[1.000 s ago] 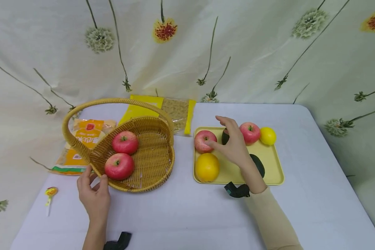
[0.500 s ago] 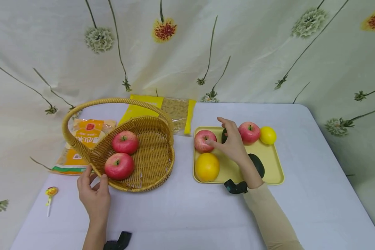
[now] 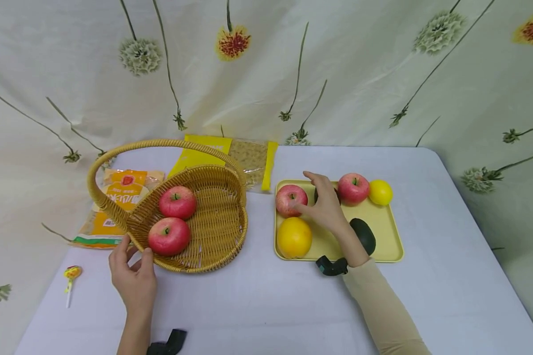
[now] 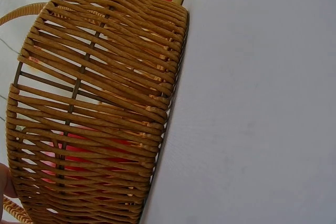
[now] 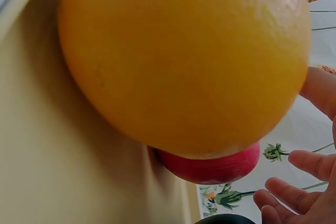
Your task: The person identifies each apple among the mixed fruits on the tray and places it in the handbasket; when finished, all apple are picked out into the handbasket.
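Observation:
My left hand [image 3: 133, 281] holds the near-left rim of a wicker basket [image 3: 217, 222], with a fingertip also at its rim in the left wrist view. Inside the basket are two red apples [image 3: 177, 202]. Over a yellow tray [image 3: 386, 241], my right hand [image 3: 324, 207] has its thumb and fingers spread apart and empty. Its thumb overlaps a pinkish apple [image 3: 288, 199] at the tray's left. An orange [image 3: 294, 238] sits just in front of that apple and fills much of the right wrist view. Behind the hand, a dark fruit [image 3: 316, 195] is mostly hidden.
On the tray also lie another red apple [image 3: 353, 189], a lemon [image 3: 380, 192] and a dark green avocado-like fruit [image 3: 363, 235]. Two food packets, an orange one [image 3: 124, 192] and a yellow one [image 3: 253, 162], lie behind the basket. A lollipop [image 3: 72, 276] lies at the left.
My right hand has shifted slightly left and lower over the tray, nearer the pinkish apple. The left hand and basket stay in place.

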Tool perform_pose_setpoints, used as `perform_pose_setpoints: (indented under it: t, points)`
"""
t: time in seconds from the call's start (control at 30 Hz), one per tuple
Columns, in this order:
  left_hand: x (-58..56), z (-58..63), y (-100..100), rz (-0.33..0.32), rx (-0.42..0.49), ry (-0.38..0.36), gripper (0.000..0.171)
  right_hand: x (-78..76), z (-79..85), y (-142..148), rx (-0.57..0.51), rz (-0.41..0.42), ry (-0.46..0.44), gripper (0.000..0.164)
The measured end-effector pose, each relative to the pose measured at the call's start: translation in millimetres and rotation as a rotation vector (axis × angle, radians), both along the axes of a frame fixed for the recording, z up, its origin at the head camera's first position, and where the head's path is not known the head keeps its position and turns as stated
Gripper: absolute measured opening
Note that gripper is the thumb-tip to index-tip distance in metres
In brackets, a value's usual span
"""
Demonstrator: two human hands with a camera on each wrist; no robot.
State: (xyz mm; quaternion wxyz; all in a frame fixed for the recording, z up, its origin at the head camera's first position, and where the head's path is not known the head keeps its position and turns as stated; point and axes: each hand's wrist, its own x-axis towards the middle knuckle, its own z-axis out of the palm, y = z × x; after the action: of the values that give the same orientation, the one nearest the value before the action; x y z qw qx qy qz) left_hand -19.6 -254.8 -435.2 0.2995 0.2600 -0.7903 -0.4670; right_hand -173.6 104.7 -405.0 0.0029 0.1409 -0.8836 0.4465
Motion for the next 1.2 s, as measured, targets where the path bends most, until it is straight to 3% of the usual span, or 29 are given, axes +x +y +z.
perform_pose_setpoints:
  t: [0.53, 1.2]
  points:
    - [0.2, 1.3, 0.5, 0.002, -0.002, -0.012, 0.051, -0.4, -8.7, -4.7, 0.088, -0.002, 0.080, 0.080]
    - [0.4, 1.3, 1.1, 0.004, -0.006, -0.008, 0.051, 0.8, -12.1, -9.2, 0.202, -0.003, 0.073, 0.077]
